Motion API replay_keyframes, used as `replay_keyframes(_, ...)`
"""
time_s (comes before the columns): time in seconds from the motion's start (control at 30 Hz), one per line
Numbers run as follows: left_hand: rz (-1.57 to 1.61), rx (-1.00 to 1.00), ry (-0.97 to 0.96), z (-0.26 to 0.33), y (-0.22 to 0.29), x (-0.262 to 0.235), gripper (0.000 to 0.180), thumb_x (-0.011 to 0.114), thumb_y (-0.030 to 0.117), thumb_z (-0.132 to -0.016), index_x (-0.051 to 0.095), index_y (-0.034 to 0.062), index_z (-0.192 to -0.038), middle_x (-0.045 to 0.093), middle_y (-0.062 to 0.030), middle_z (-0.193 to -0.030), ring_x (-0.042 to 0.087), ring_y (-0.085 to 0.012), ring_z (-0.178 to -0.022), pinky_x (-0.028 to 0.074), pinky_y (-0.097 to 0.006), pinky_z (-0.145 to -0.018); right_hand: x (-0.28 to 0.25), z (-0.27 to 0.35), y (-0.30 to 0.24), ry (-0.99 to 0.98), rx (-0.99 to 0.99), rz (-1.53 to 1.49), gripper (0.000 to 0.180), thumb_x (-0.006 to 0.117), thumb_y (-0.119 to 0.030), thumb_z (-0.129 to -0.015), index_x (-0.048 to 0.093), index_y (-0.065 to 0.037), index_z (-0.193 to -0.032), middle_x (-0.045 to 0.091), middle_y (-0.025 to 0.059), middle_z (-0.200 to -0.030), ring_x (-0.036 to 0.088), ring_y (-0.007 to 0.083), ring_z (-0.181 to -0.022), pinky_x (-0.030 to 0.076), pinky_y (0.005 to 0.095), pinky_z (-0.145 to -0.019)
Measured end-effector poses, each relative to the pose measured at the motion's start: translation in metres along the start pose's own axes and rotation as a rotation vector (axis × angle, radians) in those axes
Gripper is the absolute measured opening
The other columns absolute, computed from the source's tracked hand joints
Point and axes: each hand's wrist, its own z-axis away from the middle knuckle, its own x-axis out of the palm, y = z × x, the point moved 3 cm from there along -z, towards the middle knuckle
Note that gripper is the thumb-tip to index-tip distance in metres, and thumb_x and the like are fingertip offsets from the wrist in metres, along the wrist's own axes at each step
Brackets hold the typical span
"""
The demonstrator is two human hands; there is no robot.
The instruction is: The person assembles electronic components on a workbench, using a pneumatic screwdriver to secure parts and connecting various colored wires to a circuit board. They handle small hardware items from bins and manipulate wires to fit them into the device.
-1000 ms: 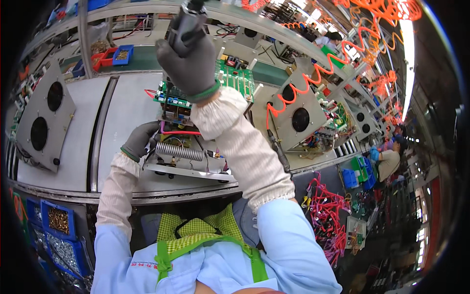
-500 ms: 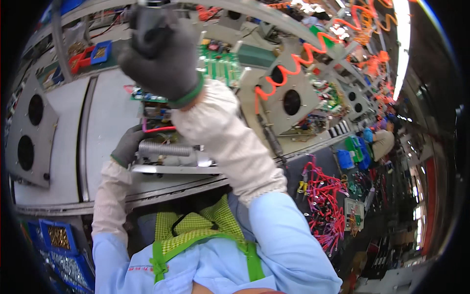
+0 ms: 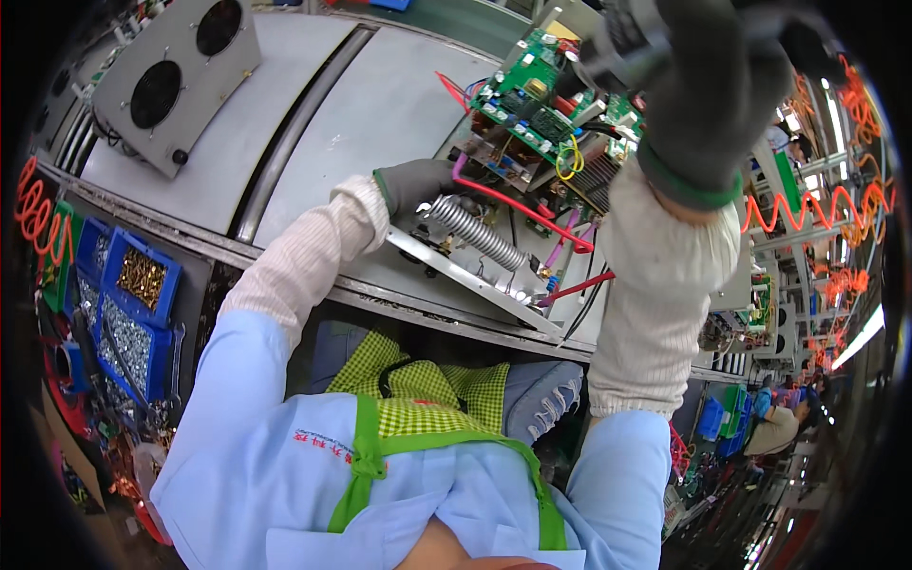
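My gloved left hand [image 3: 416,186] is at the left end of an open electrical unit, beside a ribbed metal coil [image 3: 480,234] on its metal base plate [image 3: 475,285]. Its fingers curl in behind the coil, under a thick red cable [image 3: 518,206], and what they grip is hidden. Raised over the far right of the unit, my gloved right hand [image 3: 708,104] is closed around a dark, bulky power tool [image 3: 619,43], blurred and partly cut off by the upper edge. Below the tool lies a green circuit board [image 3: 532,90] crowded with parts, with black fins and yellow wires beside it.
A grey panel with two round fans [image 3: 180,81] stands at the far left. Blue bins of brass fasteners [image 3: 141,277] and silver fasteners [image 3: 123,337] hang below the bench's front edge, near a wrench [image 3: 178,366]. An orange coiled hose [image 3: 807,218] stretches across the right.
My view has turned, so the bench and unit appear tilted, with the unit farther right. My right hand, still holding the tool, now appears at the upper right. My left hand stays at the coil's end.
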Motion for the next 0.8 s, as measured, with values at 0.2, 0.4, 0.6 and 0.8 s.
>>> replay_keyframes(0.2, 0.176, -0.02, -0.062, -0.015, -0.005, 0.003, 0.025, 0.063, 0.023, -0.095, 0.065, 0.0015, -0.107, 0.071, -0.007, -0.089, 0.069, -0.0099, -0.077, 0.059, -0.022, -0.066, -0.012, 0.036, -0.016, 0.122, 0.07, 0.055, 0.026, 0.069, 0.002, -0.083, 0.061, 0.002, -0.108, 0.069, 0.014, -0.098, 0.069, 0.0192, -0.078, 0.056, 0.0314, -0.065)
replay_keyframes(0.4, 0.267, -0.042, -0.111, -0.009, -0.001, 0.011, 0.03, 0.064, 0.021, -0.094, 0.062, 0.0001, -0.116, 0.072, -0.011, -0.094, 0.071, -0.0142, -0.08, 0.061, -0.024, -0.068, -0.028, 0.057, -0.004, 0.389, 0.356, -0.069, 0.017, 0.062, -0.003, -0.088, 0.066, 0.004, -0.103, 0.07, 0.0184, -0.094, 0.07, 0.0233, -0.083, 0.056, 0.0357, -0.074)
replay_keyframes(0.6, 0.255, -0.076, -0.108, -0.003, 0.003, 0.016, 0.032, 0.066, 0.023, -0.093, 0.064, 0.0009, -0.115, 0.073, -0.0129, -0.096, 0.072, -0.0152, -0.076, 0.062, -0.025, -0.064, -0.045, 0.059, -0.004, 0.242, 0.38, -0.033, 0.024, 0.068, -0.001, -0.08, 0.062, 0.007, -0.102, 0.064, 0.0196, -0.104, 0.068, 0.0255, -0.081, 0.059, 0.0365, -0.072)
replay_keyframes(0.8, 0.274, -0.041, -0.104, -0.015, -0.003, 0.011, 0.029, 0.065, 0.022, -0.094, 0.065, 0.002, -0.114, 0.073, -0.0119, -0.091, 0.071, -0.0136, -0.073, 0.06, -0.022, -0.058, -0.043, 0.057, 0.0, 0.06, 0.128, 0.24, 0.023, 0.069, -0.003, -0.081, 0.062, 0.008, -0.1, 0.062, 0.0213, -0.106, 0.068, 0.0262, -0.078, 0.06, 0.0363, -0.068)
